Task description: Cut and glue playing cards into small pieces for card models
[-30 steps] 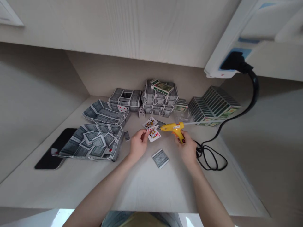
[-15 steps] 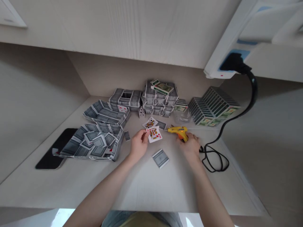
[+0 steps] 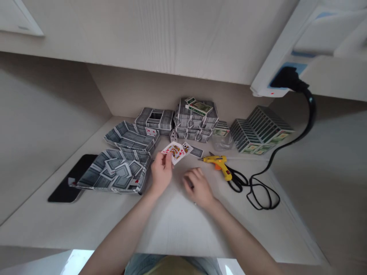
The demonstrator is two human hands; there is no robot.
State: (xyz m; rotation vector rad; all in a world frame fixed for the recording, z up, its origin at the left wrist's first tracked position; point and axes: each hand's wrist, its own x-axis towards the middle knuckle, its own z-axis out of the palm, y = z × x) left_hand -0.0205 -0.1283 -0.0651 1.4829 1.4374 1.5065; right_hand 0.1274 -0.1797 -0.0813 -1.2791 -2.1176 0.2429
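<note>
My left hand [image 3: 162, 172] pinches a king of hearts playing card [image 3: 175, 152] face up between thumb and fingers. Behind it another face card [image 3: 187, 148] and a face-down card [image 3: 197, 151] lie on the table. My right hand [image 3: 198, 188] is closed, fingers curled low over a folded playing card; only a pale corner [image 3: 195, 203] shows beneath the palm. To its right, the yellow hot glue gun [image 3: 218, 163] lies on its side, its nozzle pointing left, beside black-handled scissors [image 3: 236, 180].
Boxes made of cards [image 3: 196, 120] stand along the back. A card tray [image 3: 114, 183] with loose cards sits at left, over a dark phone [image 3: 64, 191]. Stacked card packs [image 3: 262, 130] stand at right. The black cord [image 3: 275, 152] runs up to a power strip [image 3: 272, 82].
My right hand let go of the glue gun and moved left onto the folded card. My left hand shifted left with the king card. The view moved slightly.
</note>
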